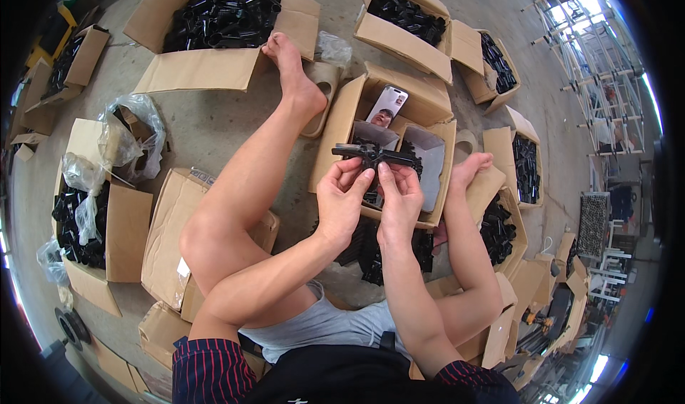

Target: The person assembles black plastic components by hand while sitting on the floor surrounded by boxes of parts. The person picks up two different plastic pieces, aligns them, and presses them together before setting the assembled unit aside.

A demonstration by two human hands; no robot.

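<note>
We are pinching a black part [370, 153] with our left hand [341, 197] and right hand [399, 198], both closed on it, above the box [338, 131] and nearer than the phone [387, 107].

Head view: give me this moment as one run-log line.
left hand: pinching black part(s) | right hand: pinching same, beside left | nearby: open cardboard box, phone inside
</note>
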